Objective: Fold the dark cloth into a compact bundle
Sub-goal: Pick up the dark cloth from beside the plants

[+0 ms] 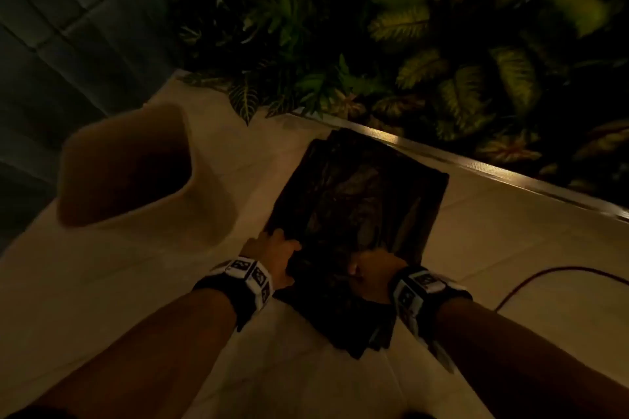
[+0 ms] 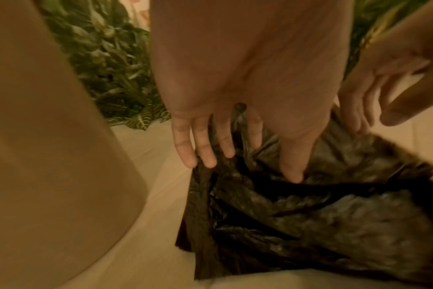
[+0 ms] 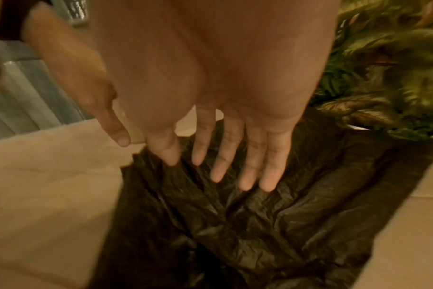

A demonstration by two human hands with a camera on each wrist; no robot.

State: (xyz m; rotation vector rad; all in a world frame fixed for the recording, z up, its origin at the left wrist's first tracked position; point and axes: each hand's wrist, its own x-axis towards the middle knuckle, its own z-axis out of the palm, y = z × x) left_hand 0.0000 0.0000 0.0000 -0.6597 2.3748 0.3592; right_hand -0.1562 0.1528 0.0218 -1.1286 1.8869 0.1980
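Observation:
The dark crinkled cloth point(image 1: 360, 214) lies folded in a rough rectangle on the pale floor point(image 1: 136, 299). My left hand point(image 1: 272, 250) is at its left edge; in the left wrist view its straight fingers point(image 2: 203, 150) lie along that edge and the thumb presses down on the cloth point(image 2: 334, 215). My right hand point(image 1: 372, 274) rests on the near middle of the cloth. In the right wrist view its fingers point(image 3: 250, 166) are spread flat and press on the wrinkled surface point(image 3: 272, 224). Neither hand curls round the cloth.
A tan open bin point(image 1: 126, 167) stands close on the left. Leafy plants point(image 1: 425, 54) fill the back behind a metal-edged strip point(image 1: 510, 177). A thin red cable point(image 1: 551, 274) curves over the floor on the right.

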